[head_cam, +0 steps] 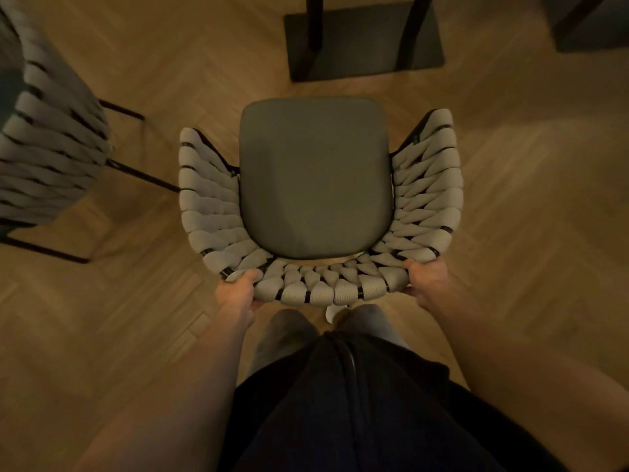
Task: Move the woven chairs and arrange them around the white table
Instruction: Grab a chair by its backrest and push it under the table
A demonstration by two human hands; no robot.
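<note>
Both hands, left hand [238, 294] and right hand [427, 279], grip the grey-cushioned pale woven chair [316, 199] by its backrest, facing the flat dark table base [364, 42]; push carelessly and its legs strike that, or the second woven chair [51, 137] alongside.

Herringbone wood floor [510, 206] carries woven chair [211, 212] with grey cushion at centre, second woven chair [51, 131] on black legs at left, dark flat base plate [364, 46] with two uprights ahead.

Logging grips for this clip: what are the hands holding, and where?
Both hands, left hand and right hand, grip the woven chair by its curved backrest rim.
</note>
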